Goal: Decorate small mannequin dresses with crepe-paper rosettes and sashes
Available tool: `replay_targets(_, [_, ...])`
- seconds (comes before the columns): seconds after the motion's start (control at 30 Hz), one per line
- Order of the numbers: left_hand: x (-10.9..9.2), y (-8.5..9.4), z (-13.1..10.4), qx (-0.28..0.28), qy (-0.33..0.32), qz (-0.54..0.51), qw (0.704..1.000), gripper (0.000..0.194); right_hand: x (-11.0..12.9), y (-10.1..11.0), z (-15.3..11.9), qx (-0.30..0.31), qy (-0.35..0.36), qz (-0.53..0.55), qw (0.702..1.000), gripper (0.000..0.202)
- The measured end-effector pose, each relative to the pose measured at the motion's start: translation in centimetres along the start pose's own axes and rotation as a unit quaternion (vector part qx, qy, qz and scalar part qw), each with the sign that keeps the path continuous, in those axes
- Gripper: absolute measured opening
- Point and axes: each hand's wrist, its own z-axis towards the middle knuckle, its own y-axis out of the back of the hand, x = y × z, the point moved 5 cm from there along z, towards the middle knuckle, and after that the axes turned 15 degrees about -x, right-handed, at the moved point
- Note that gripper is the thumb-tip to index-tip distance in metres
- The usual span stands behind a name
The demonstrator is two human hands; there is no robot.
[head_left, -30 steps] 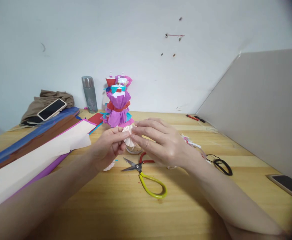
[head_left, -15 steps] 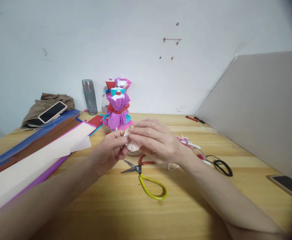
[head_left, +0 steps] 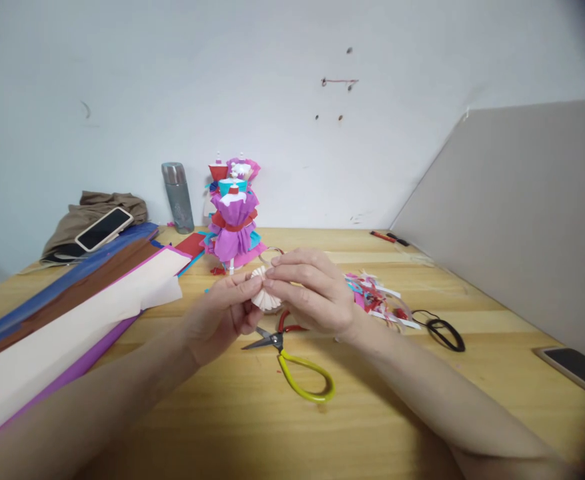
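Observation:
A small pleated fan of pale paper point(head_left: 266, 299) is held between my two hands above the table. My left hand point(head_left: 232, 300) pinches its left side between thumb and fingers. From the right, my right hand point(head_left: 312, 287) grips the fan's other side with its fingertips, hiding part of the pleats. Just below lies a pair of scissors point(head_left: 277, 340), blades apart, with one yellow handle and one red handle partly under my right hand. Behind my hands stand several miniature dress forms point(head_left: 235, 213) dressed in purple, red, turquoise and pink paper.
Long sheets of coloured paper point(head_left: 87, 327) cover the left side. Paper scraps point(head_left: 372, 297) and a black hair tie point(head_left: 447, 335) lie right. A flask point(head_left: 178, 200), a phone on cloth point(head_left: 105, 229), another phone point(head_left: 575, 370) and a grey partition point(head_left: 522, 213) border the area.
My right hand has shifted slightly right and down, and more of the paper fan's pleats show. Both hands keep hold of it. The view has tilted a little.

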Motion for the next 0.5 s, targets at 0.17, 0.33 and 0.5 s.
replay_targets(0.17, [1.0,-0.1,0.0,-0.005,0.029,-0.003,1.0,0.039,0.1,-0.4,-0.3,-0.035,-0.046,-0.006,0.998,0.015])
replay_targets(0.33, [2.0,-0.1,0.3,-0.008,0.049,-0.017,0.999,0.04,0.0,-0.5,-1.1,-0.056,-0.048,-0.015,0.997,0.015])
replay_targets(0.5, [2.3,-0.5,0.2,0.025,0.051,-0.031,0.998,0.041,-0.3,-0.3,-1.7,-0.076,-0.048,-0.017,0.996,0.016])
